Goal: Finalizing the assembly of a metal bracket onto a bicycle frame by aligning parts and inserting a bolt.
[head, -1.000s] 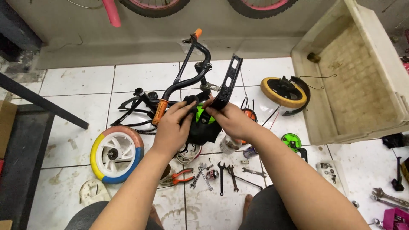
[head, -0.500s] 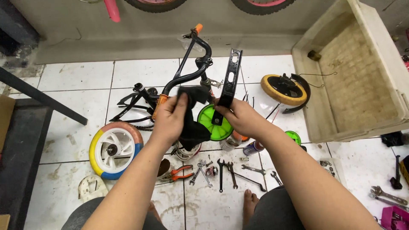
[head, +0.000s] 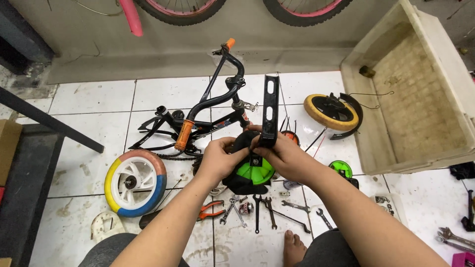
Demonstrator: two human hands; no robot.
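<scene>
Under both hands [head: 222, 160], small wheel [head: 253, 172] w/ bracket [head: 270, 111] (tyre partly hidden)

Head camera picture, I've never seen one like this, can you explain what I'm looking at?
The camera sits on a person's head and looks down at their own bare arms. The left hand and right hand together hold a small black wheel with a green hub and a black slotted bracket. Below, on the white tiled floor, lie a black child's bike frame, a multicoloured wheel, a yellow wheel, spanners and orange-handled pliers. A beige tub stands on the right.
</scene>
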